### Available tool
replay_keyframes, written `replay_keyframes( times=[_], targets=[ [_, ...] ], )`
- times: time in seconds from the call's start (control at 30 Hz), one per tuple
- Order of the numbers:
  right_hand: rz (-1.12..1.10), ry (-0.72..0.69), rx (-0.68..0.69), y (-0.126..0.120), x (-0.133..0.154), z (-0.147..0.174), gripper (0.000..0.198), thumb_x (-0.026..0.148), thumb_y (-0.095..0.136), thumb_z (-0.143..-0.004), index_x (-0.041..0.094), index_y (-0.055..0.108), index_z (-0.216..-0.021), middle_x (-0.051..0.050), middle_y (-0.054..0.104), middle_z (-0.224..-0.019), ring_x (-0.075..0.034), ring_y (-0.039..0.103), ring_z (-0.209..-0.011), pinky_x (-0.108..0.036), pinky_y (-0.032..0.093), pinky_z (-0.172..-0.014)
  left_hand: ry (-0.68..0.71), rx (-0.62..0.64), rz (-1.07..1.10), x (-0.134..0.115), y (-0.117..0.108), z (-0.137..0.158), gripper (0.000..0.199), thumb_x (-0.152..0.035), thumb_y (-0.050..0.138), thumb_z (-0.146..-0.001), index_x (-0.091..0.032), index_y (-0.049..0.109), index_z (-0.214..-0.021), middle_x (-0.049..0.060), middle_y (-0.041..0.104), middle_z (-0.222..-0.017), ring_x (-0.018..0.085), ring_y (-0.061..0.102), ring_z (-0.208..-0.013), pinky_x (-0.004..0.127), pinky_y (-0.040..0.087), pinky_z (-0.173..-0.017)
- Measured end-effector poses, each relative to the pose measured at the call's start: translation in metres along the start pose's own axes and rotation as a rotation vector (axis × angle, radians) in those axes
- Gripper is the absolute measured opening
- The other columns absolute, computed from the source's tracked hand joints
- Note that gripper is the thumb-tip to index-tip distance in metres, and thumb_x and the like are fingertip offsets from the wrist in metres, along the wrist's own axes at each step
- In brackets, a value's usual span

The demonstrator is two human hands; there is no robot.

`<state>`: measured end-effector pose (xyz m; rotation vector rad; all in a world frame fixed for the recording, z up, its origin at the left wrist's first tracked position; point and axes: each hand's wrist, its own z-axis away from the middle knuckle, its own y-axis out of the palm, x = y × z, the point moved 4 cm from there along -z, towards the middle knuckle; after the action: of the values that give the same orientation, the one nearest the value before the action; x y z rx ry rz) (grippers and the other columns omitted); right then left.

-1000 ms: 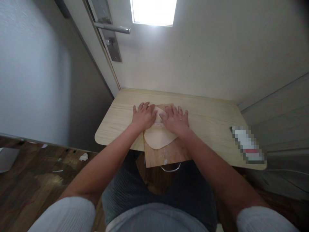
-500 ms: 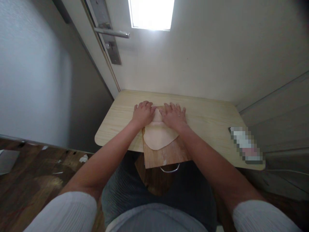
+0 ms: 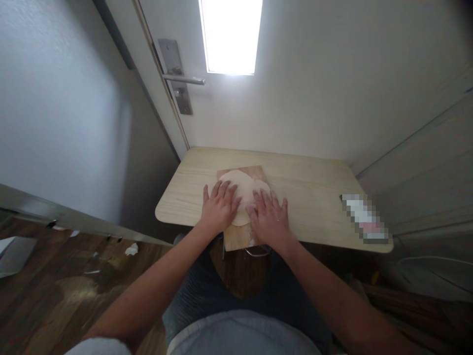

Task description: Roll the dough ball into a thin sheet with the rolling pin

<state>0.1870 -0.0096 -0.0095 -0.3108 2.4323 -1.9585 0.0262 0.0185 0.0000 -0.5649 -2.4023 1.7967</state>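
Note:
A flat, pale sheet of dough (image 3: 242, 186) lies on a wooden cutting board (image 3: 235, 240). My left hand (image 3: 220, 206) rests flat with spread fingers over the left part of the sheet. Over its right part lies my right hand (image 3: 271, 215), palm down and fingers apart. Both thumbs point inward, with a strip of dough visible between them. The palms hide part of the sheet's near and side edges. The board's near end reaches past the front edge of the table.
The light wooden table (image 3: 310, 202) stands against a white door with a metal handle (image 3: 186, 80). A pixelated flat object (image 3: 364, 217) lies at the table's right end. A crumpled white scrap (image 3: 131, 249) is on the floor at left.
Both hands have come from the far edge of the dough back toward me. The dough's far part now lies spread toward the board's far end. The camera view has tilted up slightly.

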Motion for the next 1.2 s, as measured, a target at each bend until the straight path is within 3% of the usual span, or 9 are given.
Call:
replay_keyframes(
  times=[0.17,0.3,0.57,0.87,1.07,1.2],
  targets=[
    [0.002,0.064,-0.041,-0.003,-0.005,0.020,0.064,0.057,0.036,-0.101,0.020,0.044,-0.152,-0.015,0.041,-0.158,-0.039,0.031,-0.146,-0.068,0.017,-0.116,-0.085,-0.043,0.003,-0.011,-0.008,0.027,0.053,-0.046,0.031,-0.103,-0.025,0.041,-0.151,0.010,0.037,-0.162,0.031,0.026,-0.151,0.064,0.011,-0.123],
    [0.006,0.103,-0.063,-0.003,-0.012,0.023,0.064,0.055,0.036,-0.101,0.019,0.042,-0.153,-0.015,0.042,-0.158,-0.039,0.029,-0.147,-0.069,0.016,-0.115,-0.122,0.003,0.027,-0.011,0.000,0.028,0.056,-0.049,0.032,-0.103,-0.027,0.036,-0.154,0.009,0.036,-0.163,0.032,0.028,-0.151,0.064,0.014,-0.122],
    [0.029,0.137,-0.050,0.003,-0.021,-0.016,0.064,0.056,0.034,-0.102,0.020,0.040,-0.154,-0.014,0.039,-0.159,-0.040,0.025,-0.147,-0.070,0.011,-0.115,-0.096,0.048,0.004,0.003,0.017,-0.032,0.057,-0.053,0.027,-0.103,-0.030,0.036,-0.154,0.006,0.032,-0.165,0.030,0.021,-0.153,0.063,0.010,-0.122],
    [0.062,0.175,-0.032,0.013,-0.043,-0.072,0.063,0.059,0.031,-0.101,0.023,0.044,-0.152,-0.015,0.043,-0.156,-0.041,0.030,-0.145,-0.071,0.013,-0.113,-0.043,0.214,0.058,0.014,0.038,-0.101,0.058,-0.054,0.021,-0.103,-0.031,0.041,-0.152,0.007,0.036,-0.163,0.033,0.028,-0.150,0.066,0.020,-0.118],
    [0.055,0.204,0.050,0.017,-0.054,-0.096,0.066,0.063,0.028,-0.100,0.025,0.044,-0.152,-0.015,0.043,-0.156,-0.043,0.034,-0.142,-0.073,0.018,-0.111,-0.016,0.228,0.087,0.018,0.048,-0.126,0.058,-0.055,0.021,-0.102,-0.029,0.046,-0.147,0.011,0.049,-0.153,0.035,0.042,-0.140,0.068,0.029,-0.111],
    [0.045,0.198,0.058,0.017,-0.058,-0.105,0.068,0.064,0.027,-0.100,0.022,0.048,-0.149,-0.016,0.044,-0.155,-0.042,0.036,-0.140,-0.072,0.021,-0.111,-0.031,0.244,0.083,0.018,0.047,-0.131,0.054,-0.052,0.024,-0.103,-0.029,0.052,-0.142,0.013,0.055,-0.144,0.035,0.049,-0.131,0.062,0.037,-0.106]
  ],
)
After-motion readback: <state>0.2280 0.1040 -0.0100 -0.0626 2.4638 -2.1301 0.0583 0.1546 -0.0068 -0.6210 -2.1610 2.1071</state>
